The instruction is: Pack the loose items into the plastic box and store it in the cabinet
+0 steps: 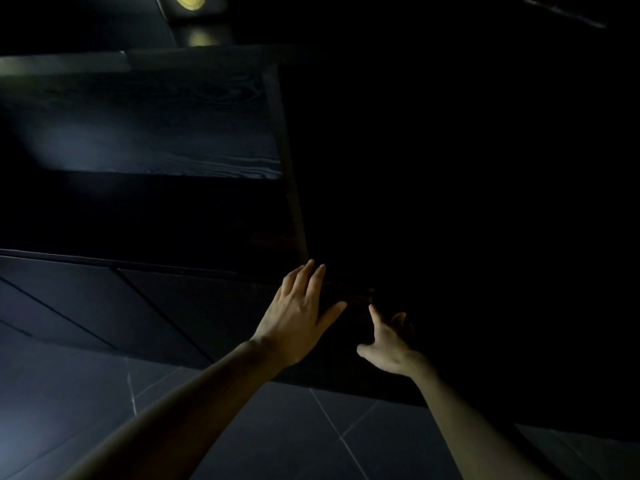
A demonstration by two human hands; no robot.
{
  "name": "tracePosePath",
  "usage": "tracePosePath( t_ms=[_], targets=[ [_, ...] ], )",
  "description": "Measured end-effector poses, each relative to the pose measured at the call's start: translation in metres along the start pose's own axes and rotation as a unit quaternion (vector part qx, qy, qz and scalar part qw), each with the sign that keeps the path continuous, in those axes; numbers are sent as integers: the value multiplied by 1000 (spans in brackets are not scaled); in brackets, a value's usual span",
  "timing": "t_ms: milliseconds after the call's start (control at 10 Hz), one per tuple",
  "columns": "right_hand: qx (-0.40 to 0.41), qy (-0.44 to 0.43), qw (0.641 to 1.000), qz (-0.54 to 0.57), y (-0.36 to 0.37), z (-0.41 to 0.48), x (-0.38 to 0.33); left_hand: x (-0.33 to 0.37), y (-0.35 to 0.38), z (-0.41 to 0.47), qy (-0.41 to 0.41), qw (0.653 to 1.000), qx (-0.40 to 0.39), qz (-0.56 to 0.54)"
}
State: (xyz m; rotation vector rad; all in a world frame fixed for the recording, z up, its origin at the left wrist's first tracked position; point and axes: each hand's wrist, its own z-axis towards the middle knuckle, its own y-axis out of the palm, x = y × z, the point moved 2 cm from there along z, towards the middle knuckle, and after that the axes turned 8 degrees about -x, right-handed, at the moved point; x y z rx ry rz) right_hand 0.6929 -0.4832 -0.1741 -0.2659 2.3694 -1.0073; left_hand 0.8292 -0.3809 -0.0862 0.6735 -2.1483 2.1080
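- Our left hand (298, 313) is open. Its fingers (313, 275) are straight and a little spread, the thumb is out to the right, and the back of the hand faces us. It holds nothing.
- The fingertips reach the spot where a vertical cabinet edge (289, 174) meets a horizontal ledge. The palm seems to lie flat on a dark surface there, but it is too dim for us to be sure it touches.
- Our right hand (388, 344) is just to the right of the left and slightly nearer to us, and the two hands are apart. Its index finger (375, 315) points forward, the thumb sticks out to the left, and the other fingers curl loosely into shadow. We see nothing held in it.
- We cannot tell where the plastic box is. The area ahead of and to the right of both hands is a black panel (450, 202) with no detail that we can read.
- The cabinet (156, 126) stands ahead and to the left of the hands. It is dark wood with faint grain, and a pale sheen lies on its broad face.
- Below that face, left of the left hand, are flat dark fronts (86, 299) divided by thin seams.
- Under both forearms lies a grey tiled floor (277, 438) with pale grout lines.
- Far above the hands, at the top edge, a yellowish round mark (194, 0) sits on a dark object.
- The whole room is very dimly lit.
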Motion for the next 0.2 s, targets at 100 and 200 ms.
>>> tracePosePath(
  t_ms=[100, 200],
  targets=[
    [-18, -4, 1000, 0, -3, -16, -3, 3, 0, -4, 1, 1000, -11, 9],
    [-30, -40, 998, 22, -13, -51, -9, 13, -5, -12, 21, 998, -36, 51]
  ],
)
